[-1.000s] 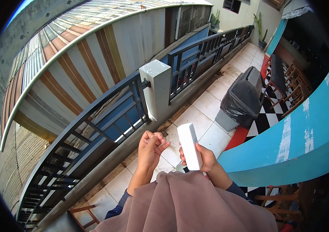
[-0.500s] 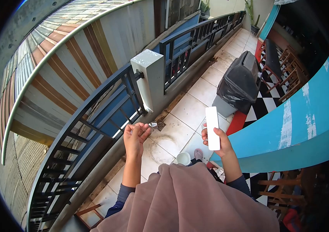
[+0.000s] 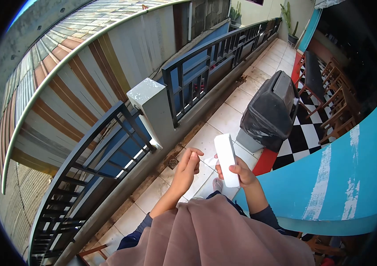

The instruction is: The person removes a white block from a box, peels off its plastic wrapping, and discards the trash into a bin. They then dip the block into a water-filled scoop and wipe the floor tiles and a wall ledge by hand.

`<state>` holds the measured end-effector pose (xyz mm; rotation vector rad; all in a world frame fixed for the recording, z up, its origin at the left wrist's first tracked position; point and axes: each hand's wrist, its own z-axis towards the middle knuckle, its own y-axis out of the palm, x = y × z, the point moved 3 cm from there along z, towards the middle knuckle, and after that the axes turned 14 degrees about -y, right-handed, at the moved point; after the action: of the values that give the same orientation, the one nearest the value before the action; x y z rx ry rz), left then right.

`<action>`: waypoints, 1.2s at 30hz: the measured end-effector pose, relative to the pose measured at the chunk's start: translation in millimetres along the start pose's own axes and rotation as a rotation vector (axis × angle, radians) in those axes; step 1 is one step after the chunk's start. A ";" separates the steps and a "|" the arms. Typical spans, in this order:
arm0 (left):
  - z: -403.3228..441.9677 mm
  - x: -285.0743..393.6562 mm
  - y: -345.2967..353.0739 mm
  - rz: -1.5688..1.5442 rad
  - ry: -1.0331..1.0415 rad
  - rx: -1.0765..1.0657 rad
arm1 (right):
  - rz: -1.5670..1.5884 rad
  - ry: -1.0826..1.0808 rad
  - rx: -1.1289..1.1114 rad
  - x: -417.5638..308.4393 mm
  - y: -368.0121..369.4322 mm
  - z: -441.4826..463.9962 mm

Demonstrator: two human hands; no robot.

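Observation:
My right hand (image 3: 243,172) grips a long white box-like object (image 3: 227,160) with rounded edges, its thumb along the near side. My left hand (image 3: 187,170) is just left of it, thumb and fingers pinched together. A thin, pale, see-through piece (image 3: 211,162) shows between the two hands. Whether my left fingertips hold that piece, or something else small, I cannot make out. Both hands are in front of my body, above the tiled floor.
A black metal railing (image 3: 97,148) with a grey post (image 3: 153,111) runs along the left. A black-lidded bin (image 3: 271,106) stands on the white tiles ahead. To the right is a blue painted surface (image 3: 321,181); beyond it are wooden chairs (image 3: 341,104) and a checkered floor (image 3: 301,133).
My hands have come closer together: the left moved right, the right moved slightly left with the white object. The shiny clear piece at my left fingertips is less distinct. My view has shifted.

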<state>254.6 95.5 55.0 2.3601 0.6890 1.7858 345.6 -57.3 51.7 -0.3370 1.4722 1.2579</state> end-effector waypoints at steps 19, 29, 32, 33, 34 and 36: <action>216.0 60.8 143.7 0.301 0.062 0.180 | -0.164 0.017 -0.077 -115.3 -210.4 104.3; 268.4 62.3 202.6 0.172 0.081 -0.041 | -0.300 -0.099 0.023 -163.3 -252.3 100.2; 277.3 63.1 224.2 0.111 0.074 -0.161 | -0.241 -0.142 0.074 -178.1 -254.2 93.7; 279.6 62.2 231.6 0.077 0.077 -0.195 | -0.204 -0.155 0.081 -182.2 -256.8 91.0; 282.3 61.1 238.2 0.044 0.079 -0.228 | -0.167 -0.170 0.088 -186.0 -260.1 88.2; 291.3 55.5 245.6 0.036 0.114 -0.253 | -0.160 -0.198 0.091 -187.8 -272.4 84.5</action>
<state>609.7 -46.5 100.0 2.1336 0.4057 1.9080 665.1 -172.2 87.9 -0.2568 1.3022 1.0617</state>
